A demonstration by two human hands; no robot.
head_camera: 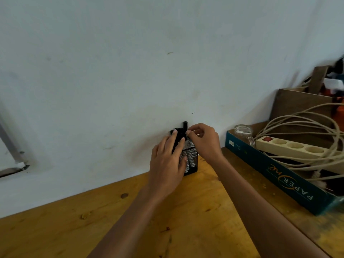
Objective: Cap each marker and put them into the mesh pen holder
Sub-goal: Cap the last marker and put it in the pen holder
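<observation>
Over the pine tabletop [78,226], our left hand [166,164] wraps and steadies the light, tippy mesh pen holder [191,161] by the wall while our right hand [204,140] pinches a slick, rigid marker [185,127] near its cap.

Both hands [167,159] at mesh holder [191,161]

Wooden table [186,220] bears mesh holder [191,161], box [279,174].
</observation>
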